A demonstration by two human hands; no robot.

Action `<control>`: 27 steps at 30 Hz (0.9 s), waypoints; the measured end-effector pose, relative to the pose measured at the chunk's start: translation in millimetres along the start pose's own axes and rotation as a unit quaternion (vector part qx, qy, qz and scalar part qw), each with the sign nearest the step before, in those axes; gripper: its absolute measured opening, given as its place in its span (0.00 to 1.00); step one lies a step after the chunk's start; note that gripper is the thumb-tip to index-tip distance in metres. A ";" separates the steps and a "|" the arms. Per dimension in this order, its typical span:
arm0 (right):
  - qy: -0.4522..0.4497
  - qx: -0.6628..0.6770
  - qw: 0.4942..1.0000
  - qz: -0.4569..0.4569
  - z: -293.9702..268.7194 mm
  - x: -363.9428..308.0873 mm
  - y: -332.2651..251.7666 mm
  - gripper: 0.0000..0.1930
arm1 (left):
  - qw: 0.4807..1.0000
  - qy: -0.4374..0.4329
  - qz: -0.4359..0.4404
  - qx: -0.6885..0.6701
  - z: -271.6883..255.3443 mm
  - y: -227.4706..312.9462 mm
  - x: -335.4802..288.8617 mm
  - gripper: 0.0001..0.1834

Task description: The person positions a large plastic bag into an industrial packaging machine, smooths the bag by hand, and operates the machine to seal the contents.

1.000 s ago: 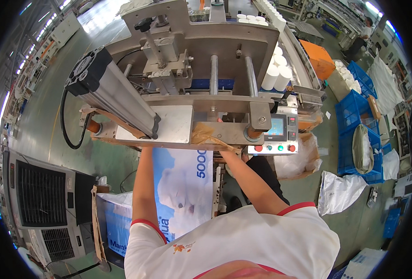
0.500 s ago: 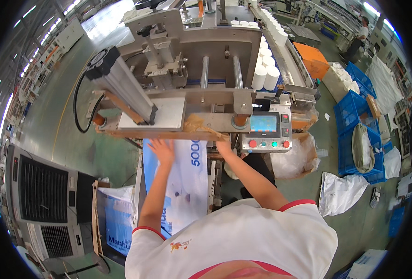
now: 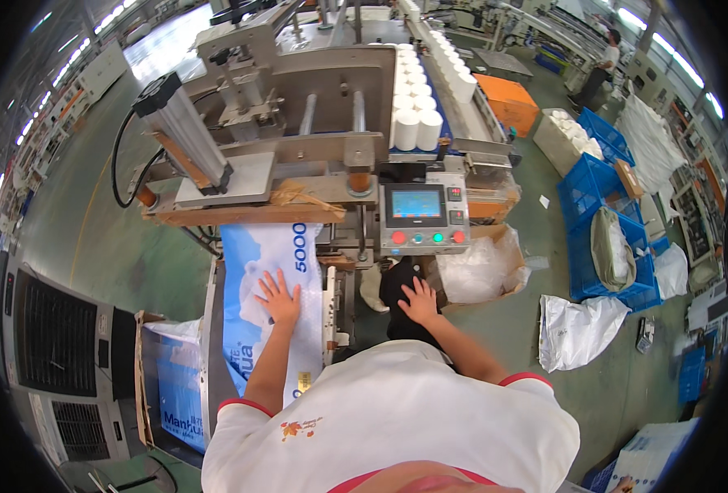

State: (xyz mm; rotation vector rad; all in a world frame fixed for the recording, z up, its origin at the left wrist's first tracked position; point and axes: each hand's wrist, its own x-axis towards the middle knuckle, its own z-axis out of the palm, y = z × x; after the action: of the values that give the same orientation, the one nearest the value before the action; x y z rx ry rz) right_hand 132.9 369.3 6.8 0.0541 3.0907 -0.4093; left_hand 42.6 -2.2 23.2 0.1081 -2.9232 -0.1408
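A blue and white printed plastic bag [image 3: 249, 279] lies along the machine's front bed, its far end under the wooden-edged crossbar [image 3: 249, 215]. My left hand [image 3: 278, 300] rests on the bag with its fingers spread, palm down. Off to the right, my right hand [image 3: 418, 301] is open and empty, above or against my black-trousered leg [image 3: 397, 285]; whether it touches the cloth I cannot tell. Beyond that hand stands a control panel [image 3: 421, 209] with a lit screen and coloured buttons. What the bag holds is hidden.
Rows of white rolls [image 3: 417, 115] stand on the machine's right side. A cardboard box with clear plastic [image 3: 483, 267] sits right of the panel. Blue crates [image 3: 585, 189] and a white sack [image 3: 577, 329] are on the floor. At left is an open box of printed bags [image 3: 179, 378].
My left hand has drawn back toward me over the bag from beside the crossbar. My right hand has left the crossbar's edge and come down by my leg. The whole view has shifted.
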 end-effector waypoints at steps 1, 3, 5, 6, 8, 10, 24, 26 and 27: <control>-0.053 -0.027 0.998 0.026 5.1 -10.1 4.3 0.29 | 1.000 -0.004 0.000 -0.003 0.0 1.3 0.5 0.39; -0.051 0.013 0.998 0.036 12.7 -28.6 8.5 0.31 | 1.000 -0.011 0.004 -0.009 0.0 4.3 1.1 0.39; -0.077 0.026 0.995 0.056 7.9 -30.4 3.6 0.30 | 1.000 -0.020 -0.009 0.010 1.7 0.9 1.2 0.39; -0.077 0.038 0.995 0.060 5.7 -31.6 2.8 0.30 | 0.999 -0.022 -0.011 0.021 2.9 -0.4 1.8 0.39; -0.078 0.052 0.993 0.067 2.5 -35.6 2.9 0.30 | 0.999 -0.025 -0.012 0.030 4.4 0.1 0.2 0.38; -0.085 0.054 0.992 0.082 1.2 -39.2 5.2 0.30 | 0.999 -0.024 -0.014 0.025 2.0 1.5 -0.6 0.38; -0.117 0.093 0.982 0.118 -7.9 -43.2 13.3 0.30 | 0.999 -0.022 -0.009 0.033 3.0 4.4 -0.1 0.37; -0.117 0.089 0.982 0.117 -9.1 -41.0 12.4 0.30 | 0.999 -0.016 -0.006 0.037 4.6 3.0 -0.4 0.37; -0.117 0.088 0.982 0.116 -9.0 -40.8 11.3 0.30 | 0.999 -0.015 -0.005 0.034 4.7 1.8 -0.6 0.37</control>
State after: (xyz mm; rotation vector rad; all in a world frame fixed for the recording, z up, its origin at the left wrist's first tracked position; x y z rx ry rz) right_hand 173.9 381.3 13.7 0.3388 2.7674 -0.6255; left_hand 42.1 0.1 18.7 0.1330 -2.9588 -0.0442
